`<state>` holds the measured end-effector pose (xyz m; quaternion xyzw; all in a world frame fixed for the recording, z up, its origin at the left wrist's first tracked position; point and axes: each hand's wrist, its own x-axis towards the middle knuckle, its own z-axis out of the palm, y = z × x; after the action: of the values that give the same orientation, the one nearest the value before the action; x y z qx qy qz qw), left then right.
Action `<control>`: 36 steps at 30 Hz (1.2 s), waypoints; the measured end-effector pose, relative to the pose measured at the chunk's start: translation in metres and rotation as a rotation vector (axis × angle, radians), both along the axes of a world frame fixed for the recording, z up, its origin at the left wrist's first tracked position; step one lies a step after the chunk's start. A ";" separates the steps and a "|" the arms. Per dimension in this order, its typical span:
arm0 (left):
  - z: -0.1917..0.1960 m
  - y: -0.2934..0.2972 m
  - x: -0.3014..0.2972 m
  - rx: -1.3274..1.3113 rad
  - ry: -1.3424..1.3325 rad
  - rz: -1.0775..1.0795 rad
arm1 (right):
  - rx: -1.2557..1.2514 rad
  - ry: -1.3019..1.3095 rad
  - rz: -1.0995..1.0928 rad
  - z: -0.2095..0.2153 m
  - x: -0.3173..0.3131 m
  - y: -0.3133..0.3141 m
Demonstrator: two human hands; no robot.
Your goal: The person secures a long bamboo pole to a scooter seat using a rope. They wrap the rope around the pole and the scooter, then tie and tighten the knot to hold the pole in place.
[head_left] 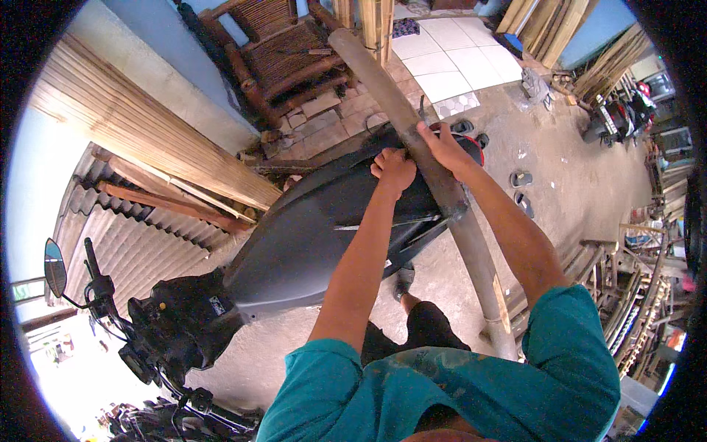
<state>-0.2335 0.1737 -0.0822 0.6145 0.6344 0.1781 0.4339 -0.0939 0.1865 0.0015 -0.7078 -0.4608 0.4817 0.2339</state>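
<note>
A long grey-brown bamboo pole (390, 92) slants across the rear of a motorcycle's black seat (317, 221), from the far middle down to near my right side. My right hand (448, 152) grips the pole from its right side, thumb along the top and the other fingers partly hidden. Close to the pole's left side, my left hand (395, 171) is closed with its fingers curled, low over the seat. Whatever those fingers hold, if anything, is hidden.
The motorcycle's handlebar (103, 291) and mirror (55, 267) stick out at left. Bamboo strips (147, 125) lean by the wall, near a bamboo chair (287, 62). Sandals (521, 179) lie on the floor. Another motorcycle (622, 118) stands far right; poles (626, 302) are stacked at right.
</note>
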 end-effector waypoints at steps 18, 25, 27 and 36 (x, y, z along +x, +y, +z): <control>-0.029 -0.018 0.039 -0.121 -0.094 0.487 | -0.384 0.712 -0.112 -0.002 0.010 0.010; 0.035 -0.012 0.038 -0.353 -0.941 0.960 | -0.335 0.597 -0.045 -0.027 0.010 0.024; 0.009 -0.014 0.024 -0.230 -0.615 0.769 | -0.370 0.583 0.018 -0.035 0.015 0.030; 0.017 -0.034 0.002 0.132 -0.224 0.441 | -0.202 0.390 0.100 0.007 0.006 0.014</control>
<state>-0.2310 0.1393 -0.0656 0.4649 0.6878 0.3765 0.4110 -0.0877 0.2001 0.0081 -0.5974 -0.3907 0.6641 0.2225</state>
